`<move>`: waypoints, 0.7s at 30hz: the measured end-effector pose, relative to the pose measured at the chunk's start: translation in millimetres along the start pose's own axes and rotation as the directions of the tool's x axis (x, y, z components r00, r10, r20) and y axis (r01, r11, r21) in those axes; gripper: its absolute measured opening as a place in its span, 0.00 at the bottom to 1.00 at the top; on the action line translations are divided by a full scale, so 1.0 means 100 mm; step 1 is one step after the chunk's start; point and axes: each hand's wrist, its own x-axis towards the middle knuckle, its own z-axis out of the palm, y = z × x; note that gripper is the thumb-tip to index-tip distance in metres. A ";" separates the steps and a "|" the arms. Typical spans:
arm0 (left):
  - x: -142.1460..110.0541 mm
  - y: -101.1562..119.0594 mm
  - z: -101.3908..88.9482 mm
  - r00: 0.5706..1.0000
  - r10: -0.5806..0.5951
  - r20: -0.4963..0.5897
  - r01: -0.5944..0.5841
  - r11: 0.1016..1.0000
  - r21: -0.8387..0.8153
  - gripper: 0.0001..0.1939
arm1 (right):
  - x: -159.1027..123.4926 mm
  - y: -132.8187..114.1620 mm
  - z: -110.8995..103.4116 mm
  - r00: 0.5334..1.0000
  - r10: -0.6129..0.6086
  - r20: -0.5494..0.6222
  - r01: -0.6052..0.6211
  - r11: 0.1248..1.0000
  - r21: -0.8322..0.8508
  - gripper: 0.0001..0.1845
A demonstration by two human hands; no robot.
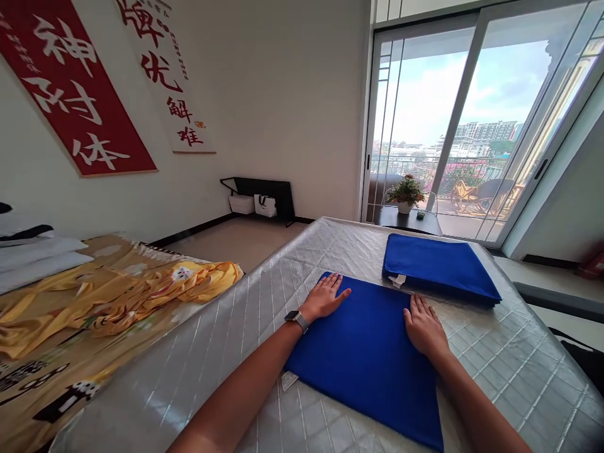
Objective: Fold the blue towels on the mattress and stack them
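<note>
A flat blue folded cloth (365, 352) lies on a silver quilted mattress (226, 371), with a small white tag poking out at its near left corner. My left hand (325, 297) rests flat near the far left corner, fingers stretched and thumb apart; a watch is on that wrist. My right hand (425, 324) lies along the right edge of the cloth, fingers straight and palm down. Just beyond that hand sits a thick stack of blue folded cloths (438, 267), also with a white tag at its near left side.
On the left, a bed with a patterned tan blanket (155, 365) holds a crumpled yellow cloth (198, 283) and white folded items (42, 258). A flower pot (404, 206) stands on a dark table near the sliding glass door. A black rack (283, 195) stands by the wall.
</note>
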 end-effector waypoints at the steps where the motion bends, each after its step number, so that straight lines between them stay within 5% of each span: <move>1: 0.01 -0.01 0.01 1.000 0.006 -0.005 -0.006 1.000 -0.003 0.45 | 0.00 0.01 0.01 1.000 0.000 -0.001 0.000 1.000 0.006 0.35; 14: 0.21 -0.39 0.01 0.998 -0.063 -0.014 0.062 0.997 -0.041 0.40 | 0.00 0.03 0.02 1.000 0.010 0.001 -0.010 1.000 0.017 0.36; 21: 0.20 -0.39 0.06 0.998 -0.052 -0.040 0.052 0.999 -0.017 0.37 | -0.01 0.02 0.00 1.000 0.019 0.004 -0.019 0.999 0.035 0.36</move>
